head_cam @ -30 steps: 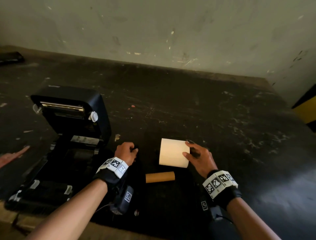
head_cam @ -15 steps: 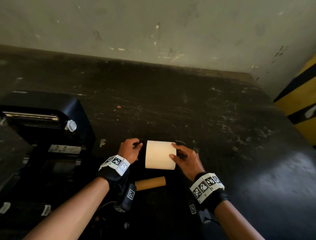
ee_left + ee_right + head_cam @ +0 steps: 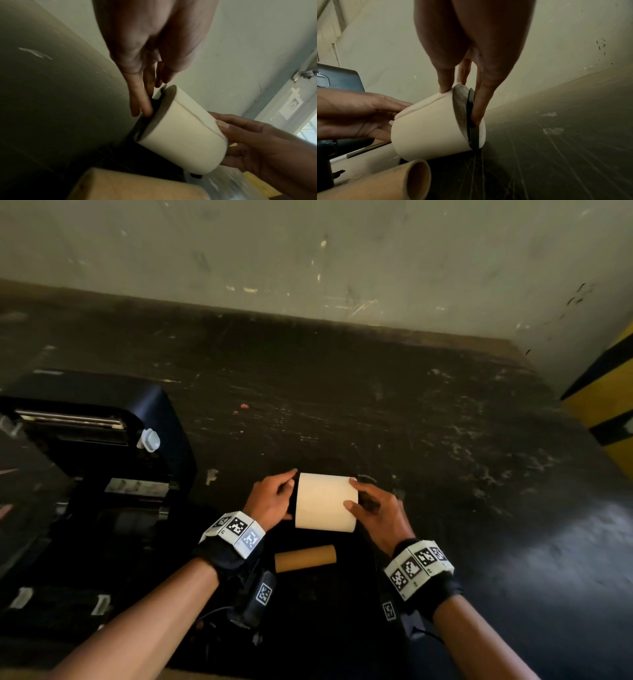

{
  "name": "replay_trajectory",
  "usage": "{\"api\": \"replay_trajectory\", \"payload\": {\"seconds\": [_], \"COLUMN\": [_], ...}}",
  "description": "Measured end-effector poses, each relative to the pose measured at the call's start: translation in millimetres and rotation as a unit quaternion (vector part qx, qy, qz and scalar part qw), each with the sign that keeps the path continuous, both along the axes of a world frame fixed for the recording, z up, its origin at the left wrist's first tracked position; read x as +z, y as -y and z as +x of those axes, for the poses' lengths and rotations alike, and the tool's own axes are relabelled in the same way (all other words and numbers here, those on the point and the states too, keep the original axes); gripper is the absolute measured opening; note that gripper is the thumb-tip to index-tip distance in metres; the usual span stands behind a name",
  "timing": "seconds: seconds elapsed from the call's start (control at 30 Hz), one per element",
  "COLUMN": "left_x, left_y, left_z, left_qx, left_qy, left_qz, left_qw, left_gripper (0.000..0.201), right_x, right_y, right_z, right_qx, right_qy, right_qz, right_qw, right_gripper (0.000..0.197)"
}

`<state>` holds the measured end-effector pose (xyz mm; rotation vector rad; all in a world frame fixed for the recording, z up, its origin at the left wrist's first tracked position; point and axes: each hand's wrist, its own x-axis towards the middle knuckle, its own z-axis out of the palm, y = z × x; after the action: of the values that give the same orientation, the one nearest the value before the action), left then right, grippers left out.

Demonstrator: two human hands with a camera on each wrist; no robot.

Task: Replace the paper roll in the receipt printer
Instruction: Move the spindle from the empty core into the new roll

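Receipt printer (image 3: 102,474): sitting left of frame, lid open.
Left hand (image 3: 270,501): cupping roll's left end.
Paper roll (image 3: 325,503): hanging centre frame between both hands, above empty core (image 3: 305,558). Likely light, firm, smooth and prone to unwinding, so best taken by its ends.
Right hand (image 3: 376,515): gripping right end, thumb pressing on wrap.

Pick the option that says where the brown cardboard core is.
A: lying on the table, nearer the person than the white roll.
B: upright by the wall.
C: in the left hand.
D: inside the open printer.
A: the cardboard core lies on its side on the table, nearer the person than the paper roll held between the left hand and the right hand.
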<state>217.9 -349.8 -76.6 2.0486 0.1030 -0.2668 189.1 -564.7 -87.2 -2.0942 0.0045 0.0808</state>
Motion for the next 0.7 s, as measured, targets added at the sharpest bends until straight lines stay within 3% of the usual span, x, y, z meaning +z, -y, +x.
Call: {"api": "replay_trajectory", "payload": {"seconds": [0.3,0.5,0.7], "left_x": [4.5,4.0,16.2], "left_y": [5.5,1.8,4.4], "left_z": [-7.5,-19.2,-26.0], "left_qx": [-0.058,-0.127,-0.143], "left_qy": [-0.008,0.026,0.003], "left_qz": [0.033,0.120,0.178], "left_qw": [0.998,0.984,0.974], "left_gripper": [0.041,0.071,0.082], "right_x": [0.6,-0.8,0.7], "right_y": [1.3,-0.1,-1.6], "right_z": [-1.9,-4.4,-7.7], "right_qx": [0.008,0.001,-0.003], "right_qy": [-0.007,-0.003,-0.008], "right_qz": [-0.016,-0.018,-0.050], "right_qw": [1.000,1.000,0.999], "right_gripper": [0.047,0.048,0.049]}}
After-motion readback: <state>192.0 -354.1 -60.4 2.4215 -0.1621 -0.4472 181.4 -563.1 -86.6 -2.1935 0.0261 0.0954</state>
